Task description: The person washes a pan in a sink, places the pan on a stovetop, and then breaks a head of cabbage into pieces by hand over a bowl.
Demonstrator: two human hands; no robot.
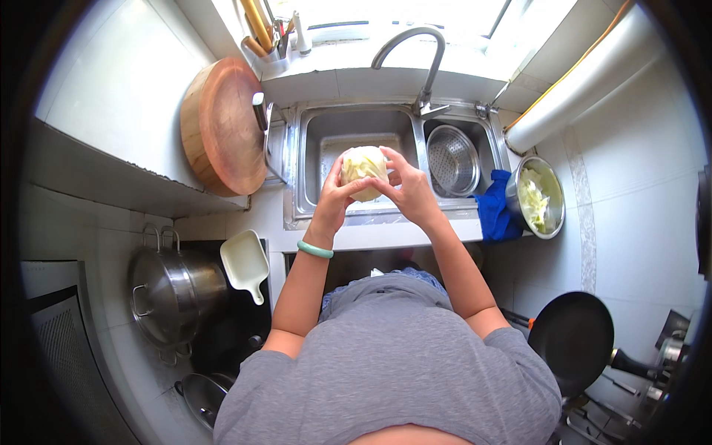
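Observation:
Over the front of the left sink basin point(356, 125) I hold a pale, layered head of cabbage point(364, 167) between both hands. My left hand point(336, 192) cups its left side, the thumb lying across the front. On the right side, my right hand point(410, 186) grips it with fingers curled and thumb meeting the left thumb. In the right basin a perforated metal colander point(453, 158) rests at a tilt. Torn cabbage leaves point(533, 203) lie in a steel bowl point(558, 217) to the right of the sink.
A curved faucet point(436, 67) rises behind the basins. Left of the sink stand a thick round wooden chopping board point(228, 128) and a knife handle point(260, 111) in a rack. A blue cloth point(494, 208) hangs over the counter's front edge. A white handled dish point(245, 260) sits near a large steel pot point(172, 295).

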